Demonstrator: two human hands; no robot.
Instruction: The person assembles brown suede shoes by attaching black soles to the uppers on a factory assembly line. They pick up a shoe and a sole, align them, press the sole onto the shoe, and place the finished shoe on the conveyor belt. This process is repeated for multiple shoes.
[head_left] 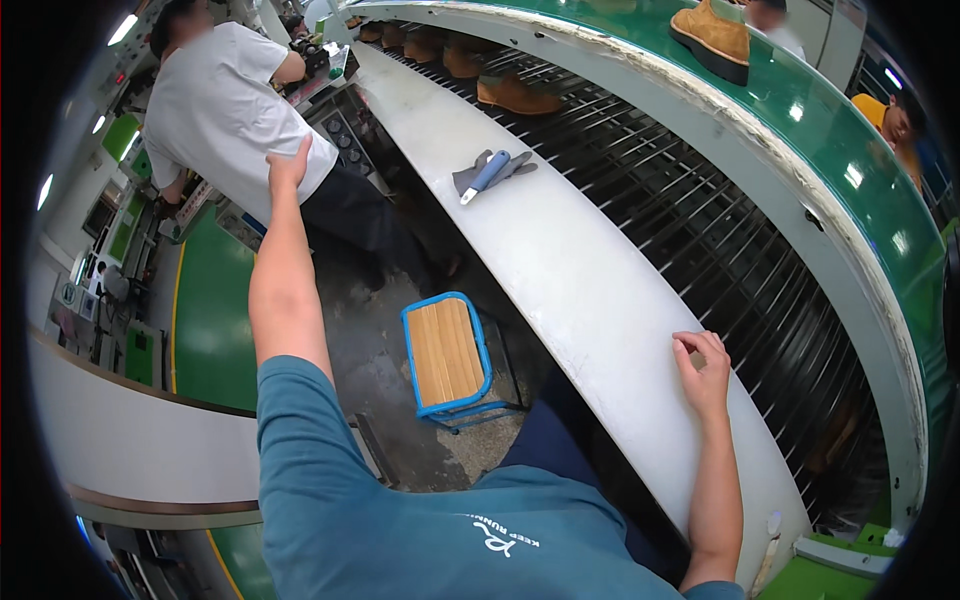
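Nearest is a teal cloth T-shirt [400,545]. The left hand [287,172], spread, is at a co-worker's white cloth shirt [230,110]; the right hand [704,368], half-curled, at a long white bench [560,265]; both seem empty. A blue-handled metal tool [488,172] lies on a grey glove [519,167], handling seemingly not begun.

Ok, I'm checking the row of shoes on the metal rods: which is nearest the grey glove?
The tan shoe at the row's near end; the other shoes line up beyond it, farther from the glove.
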